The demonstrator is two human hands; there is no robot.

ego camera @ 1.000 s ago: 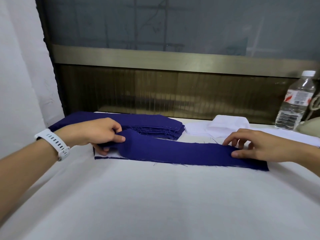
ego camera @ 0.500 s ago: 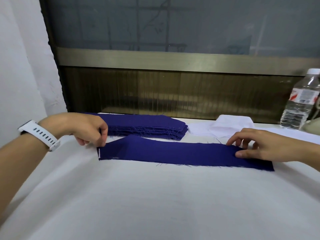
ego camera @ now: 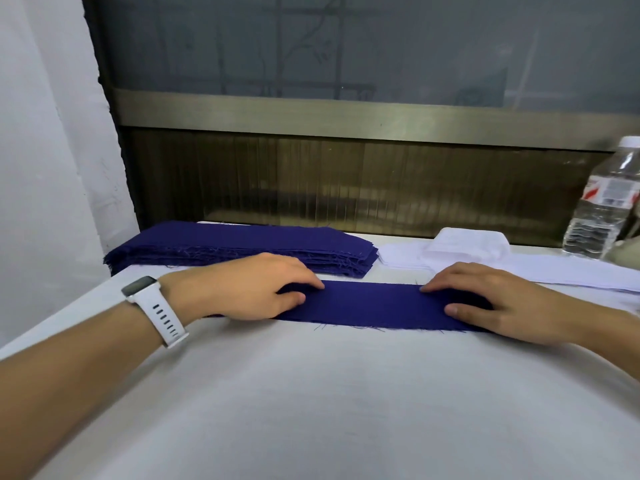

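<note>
dark blue fabric strip [ego camera: 374, 306] flat on the white table [ego camera: 311, 410], long side running from 9 to 3 o'clock, frayed threads along the near edge. left hand [ego camera: 242, 289] on its 9 o'clock end, right hand [ego camera: 491, 303] on its 3 o'clock end, with the bare middle of the strip between them. both palms down, fingers nearly straight and a little spread, pressing the cloth to the table; nothing pinched or curled round. left fingertips [ego camera: 311, 284] pointing toward 3 o'clock, right fingertips [ego camera: 429, 287] toward 9 o'clock, thumbs on the near part of the strip. white watch [ego camera: 156, 310] on the left wrist. at 12 o'clock from the left hand, just beyond the strip, a stack of blue strips [ego camera: 242, 245]; at 12 o'clock from the right hand, folded white cloth [ego camera: 467, 244]; at 2 o'clock, by the window, a water bottle [ego camera: 602, 209] standing upright.
</note>
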